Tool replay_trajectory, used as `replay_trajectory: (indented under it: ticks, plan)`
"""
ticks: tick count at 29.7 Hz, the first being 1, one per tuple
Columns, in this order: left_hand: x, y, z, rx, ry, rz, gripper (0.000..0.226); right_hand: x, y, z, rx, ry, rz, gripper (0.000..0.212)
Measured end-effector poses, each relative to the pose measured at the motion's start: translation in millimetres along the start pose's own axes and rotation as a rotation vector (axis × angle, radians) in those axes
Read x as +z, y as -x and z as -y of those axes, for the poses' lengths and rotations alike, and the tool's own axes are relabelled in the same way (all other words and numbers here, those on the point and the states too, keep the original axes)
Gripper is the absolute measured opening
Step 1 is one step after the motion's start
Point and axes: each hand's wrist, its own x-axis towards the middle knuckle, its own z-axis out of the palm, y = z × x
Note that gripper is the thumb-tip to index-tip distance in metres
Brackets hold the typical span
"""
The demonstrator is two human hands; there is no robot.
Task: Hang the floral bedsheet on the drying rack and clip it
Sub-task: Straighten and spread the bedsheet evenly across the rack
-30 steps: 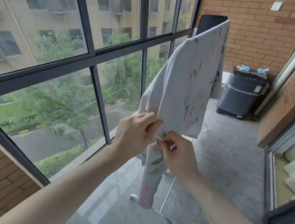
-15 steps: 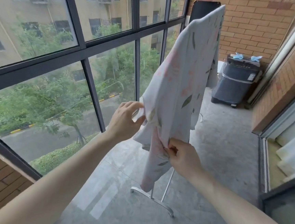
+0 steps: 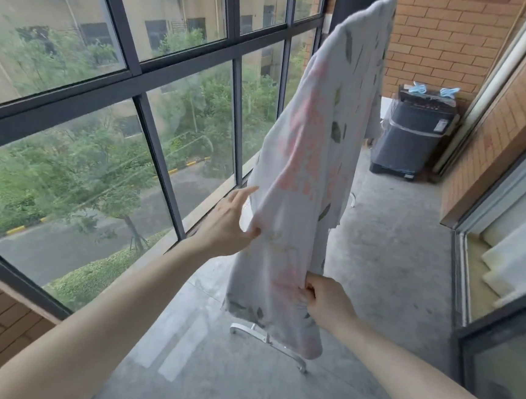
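Observation:
The floral bedsheet (image 3: 309,159), pale grey with pink blooms and green leaves, hangs draped over the drying rack, whose white foot (image 3: 274,343) shows on the floor beneath the cloth. My left hand (image 3: 231,225) pinches the sheet's left edge at mid height. Lower down, my right hand (image 3: 325,303) grips a fold on the sheet's right side. Two blue clips (image 3: 433,90) lie on top of the dark washing machine (image 3: 410,132) at the far end. The rack's upper bar is hidden by the sheet.
A tall window wall (image 3: 171,73) with dark frames runs along the left. A brick wall (image 3: 444,34) closes the far end and a sliding door frame (image 3: 490,235) lines the right. Grey concrete floor (image 3: 388,274) lies between them.
My hands have moved apart: the left has drawn the sheet's edge out to the left and up, the right has slid lower down, spreading the cloth wider.

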Motion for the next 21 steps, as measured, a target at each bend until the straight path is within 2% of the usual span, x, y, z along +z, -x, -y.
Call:
replay_trajectory:
  ticks: [2,4,6,8,10,16,19,21]
  plan:
    - [10,-6,-1,-0.013,0.028,-0.013,0.064,7,0,0,0.023,0.013,0.049,0.035]
    - [17,-10,-1,0.017,0.032,-0.111,0.028,12,2,-1,0.045,0.023,0.082,0.017]
    - [22,-9,-1,0.020,0.012,-0.186,0.009,16,3,-3,0.072,0.008,0.081,0.014]
    - [23,-6,-1,-0.025,-0.007,-0.203,0.010,19,5,-8,0.124,-0.013,0.075,0.021]
    - [19,-4,3,-0.064,-0.024,-0.175,0.012,20,4,-12,0.154,-0.010,0.076,0.016]
    - [11,-3,5,-0.057,-0.217,0.034,0.020,20,-8,-33,0.217,0.139,0.061,0.015]
    - [17,-3,2,-0.065,-0.308,0.091,0.020,31,-13,-38,0.241,0.232,0.120,0.007]
    - [22,-1,4,-0.075,-0.365,0.138,0.014,43,-9,-39,0.250,0.273,0.177,0.011]
